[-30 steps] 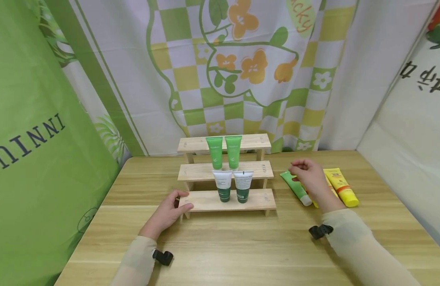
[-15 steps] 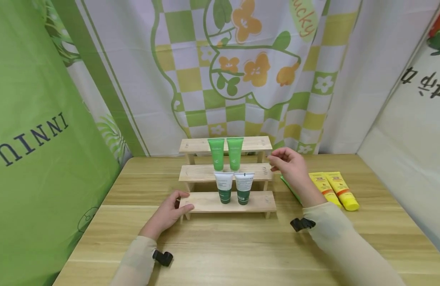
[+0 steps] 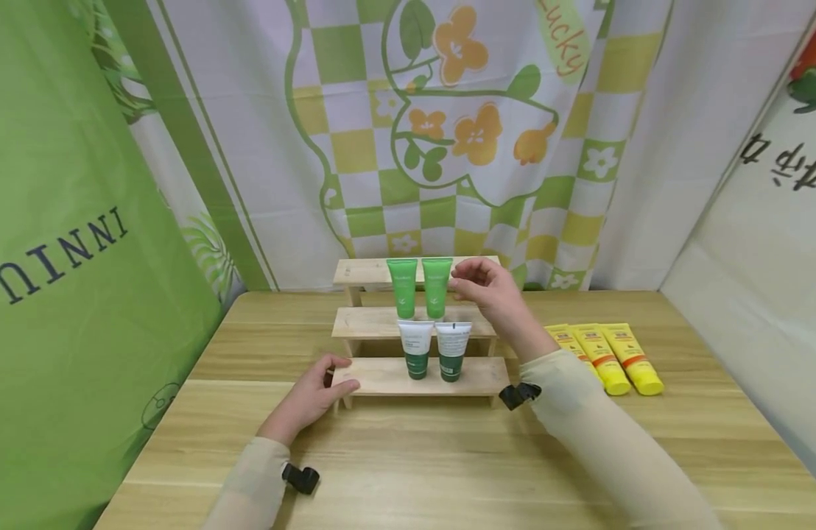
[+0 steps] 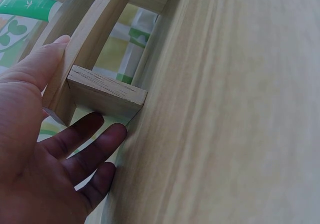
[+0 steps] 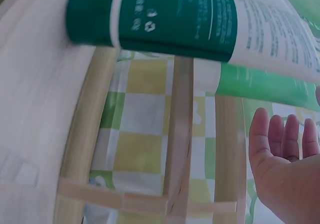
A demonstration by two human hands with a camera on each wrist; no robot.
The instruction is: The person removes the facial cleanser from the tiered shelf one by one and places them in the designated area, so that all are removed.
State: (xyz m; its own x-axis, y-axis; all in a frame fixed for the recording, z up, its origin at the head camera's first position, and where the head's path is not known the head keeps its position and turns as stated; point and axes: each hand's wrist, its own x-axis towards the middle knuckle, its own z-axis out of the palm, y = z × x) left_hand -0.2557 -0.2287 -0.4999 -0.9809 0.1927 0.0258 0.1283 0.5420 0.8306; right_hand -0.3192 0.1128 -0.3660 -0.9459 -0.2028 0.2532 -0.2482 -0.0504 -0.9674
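Note:
My left hand point(image 3: 315, 390) grips the left end of the lowest step of a three-step wooden display stand point(image 3: 375, 375). In the left wrist view, the thumb lies along the board and the other fingers reach beneath it. My right hand point(image 3: 494, 294) is at the upper right edge of the right green squeeze tube point(image 3: 437, 283); contact is hard to tell, and its fingers are not closed round it. Another green tube point(image 3: 403, 287) stands beside it on the middle step. On the lowest step stand two white-and-green tubes, the left tube point(image 3: 416, 346) and the right tube point(image 3: 452, 350).
Several yellow squeeze tubes point(image 3: 623, 353) lie side by side on the wooden table point(image 3: 434, 464) to the right, one partly behind the right sleeve point(image 3: 580, 405). A patterned curtain point(image 3: 355, 147) hangs behind the stand. A green cloth point(image 3: 63, 331) hangs at the left.
My right hand has moved left from above the tubes lying on the table to the right green tube on the stand. The left hand has kept its grip. The lying green tube is now hidden.

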